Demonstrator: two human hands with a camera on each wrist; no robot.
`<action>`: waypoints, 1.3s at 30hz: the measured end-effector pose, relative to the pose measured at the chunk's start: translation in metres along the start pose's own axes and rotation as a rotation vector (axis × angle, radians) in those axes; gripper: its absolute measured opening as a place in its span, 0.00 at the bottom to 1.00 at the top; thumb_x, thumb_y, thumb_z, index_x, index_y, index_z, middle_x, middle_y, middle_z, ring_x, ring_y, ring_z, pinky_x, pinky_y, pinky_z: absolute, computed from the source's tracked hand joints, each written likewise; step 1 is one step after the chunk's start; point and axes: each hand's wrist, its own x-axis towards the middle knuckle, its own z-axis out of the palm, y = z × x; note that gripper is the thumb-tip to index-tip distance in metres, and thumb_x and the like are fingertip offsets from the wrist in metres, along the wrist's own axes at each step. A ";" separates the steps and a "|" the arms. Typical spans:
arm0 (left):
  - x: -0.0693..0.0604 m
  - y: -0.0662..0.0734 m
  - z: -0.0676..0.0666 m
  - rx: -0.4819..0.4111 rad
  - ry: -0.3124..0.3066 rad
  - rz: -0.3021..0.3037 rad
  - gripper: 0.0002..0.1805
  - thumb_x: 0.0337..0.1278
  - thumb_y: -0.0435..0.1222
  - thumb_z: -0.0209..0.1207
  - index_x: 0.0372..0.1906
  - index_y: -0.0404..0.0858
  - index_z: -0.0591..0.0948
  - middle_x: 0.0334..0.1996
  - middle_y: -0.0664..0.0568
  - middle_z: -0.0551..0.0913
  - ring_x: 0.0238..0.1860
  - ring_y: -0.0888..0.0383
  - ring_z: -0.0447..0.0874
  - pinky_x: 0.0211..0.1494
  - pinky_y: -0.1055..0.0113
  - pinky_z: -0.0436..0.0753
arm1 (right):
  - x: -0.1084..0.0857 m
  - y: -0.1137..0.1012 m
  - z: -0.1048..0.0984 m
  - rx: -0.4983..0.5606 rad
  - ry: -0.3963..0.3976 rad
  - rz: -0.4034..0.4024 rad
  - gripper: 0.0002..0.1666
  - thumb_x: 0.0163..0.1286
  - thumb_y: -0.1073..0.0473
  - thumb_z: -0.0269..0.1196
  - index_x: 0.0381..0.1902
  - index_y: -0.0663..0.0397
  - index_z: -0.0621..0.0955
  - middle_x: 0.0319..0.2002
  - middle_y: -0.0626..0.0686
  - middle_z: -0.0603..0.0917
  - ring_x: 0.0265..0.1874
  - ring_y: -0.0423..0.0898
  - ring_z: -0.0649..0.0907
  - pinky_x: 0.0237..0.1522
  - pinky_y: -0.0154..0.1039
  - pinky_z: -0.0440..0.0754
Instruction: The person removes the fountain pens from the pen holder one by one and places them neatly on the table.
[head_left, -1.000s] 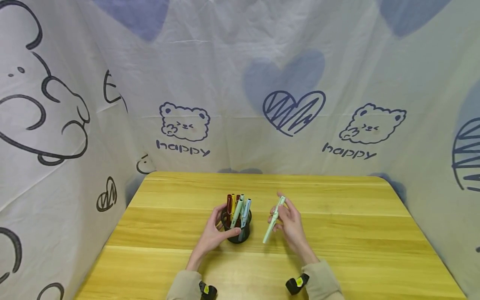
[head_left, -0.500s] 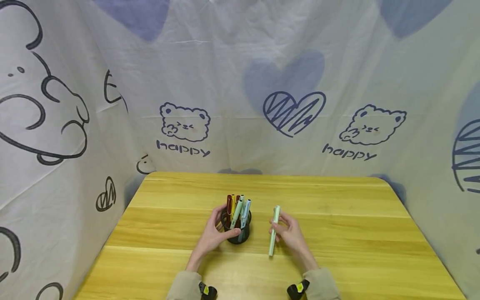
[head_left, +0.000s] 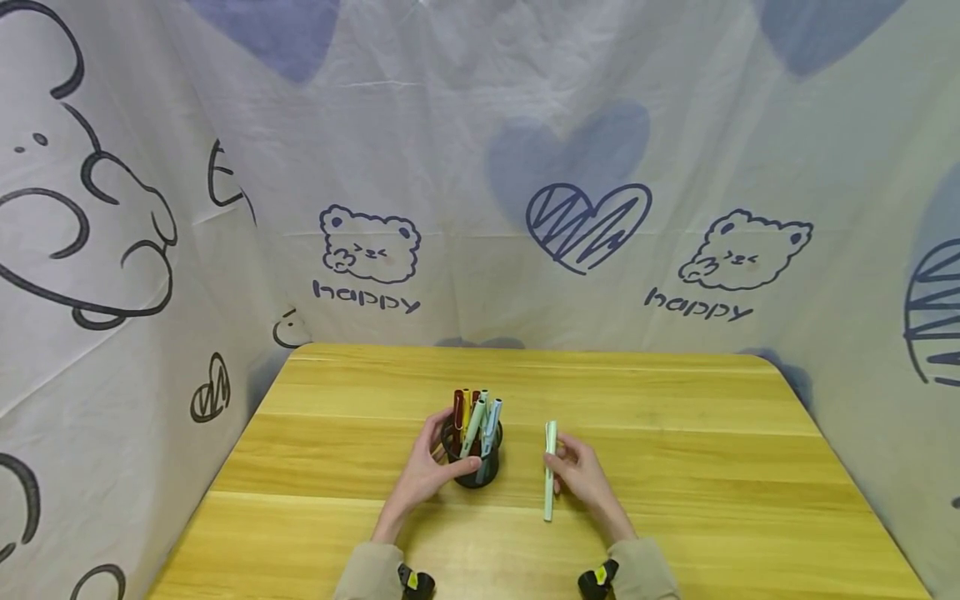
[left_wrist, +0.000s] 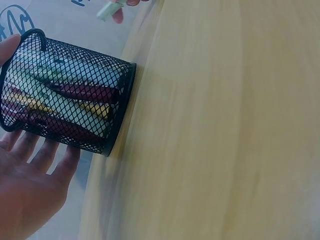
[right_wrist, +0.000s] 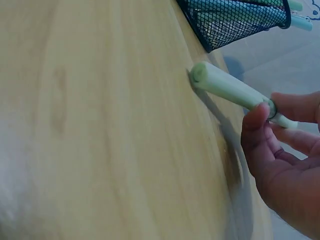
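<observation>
A black mesh pen holder (head_left: pixel 487 472) stands upright on the table, with several capped pens (head_left: pixel 474 427) in dark red, yellow, green and light blue inside. My left hand (head_left: pixel 422 475) holds it from the left side, thumb in front and fingers behind. In the left wrist view the mesh wall (left_wrist: pixel 65 90) shows the pens through it. To the right of the holder, my right hand (head_left: pixel 588 482) pinches a pale green pen (head_left: pixel 549 502) around its middle. In the right wrist view one end of that pen (right_wrist: pixel 227 87) appears very close to the tabletop; I cannot tell if it touches.
The wooden table (head_left: pixel 720 442) extends around both hands. A white cloth (head_left: pixel 465 167) with hearts and bears hangs behind it and along both sides. Each wrist carries a small black camera (head_left: pixel 597 581) near a beige sleeve (head_left: pixel 643 571).
My right hand has lowered the pale green pen toward me, and the pen has turned from slanted to nearly straight fore and aft. My left hand and the pen holder have stayed put.
</observation>
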 end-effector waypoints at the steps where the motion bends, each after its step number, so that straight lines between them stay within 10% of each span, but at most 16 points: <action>1: 0.000 0.000 0.000 -0.002 -0.001 -0.003 0.50 0.50 0.38 0.74 0.77 0.44 0.60 0.76 0.41 0.64 0.78 0.37 0.56 0.78 0.35 0.58 | 0.001 0.001 0.000 -0.028 0.011 -0.002 0.27 0.71 0.70 0.60 0.66 0.72 0.72 0.31 0.54 0.79 0.17 0.38 0.73 0.18 0.29 0.73; 39: -0.004 0.000 -0.002 -0.043 -0.025 -0.033 0.50 0.51 0.41 0.74 0.78 0.50 0.59 0.78 0.46 0.62 0.79 0.41 0.56 0.80 0.38 0.56 | 0.005 0.010 0.007 -0.431 0.169 -0.055 0.22 0.64 0.66 0.65 0.55 0.72 0.80 0.29 0.53 0.80 0.24 0.40 0.75 0.25 0.29 0.72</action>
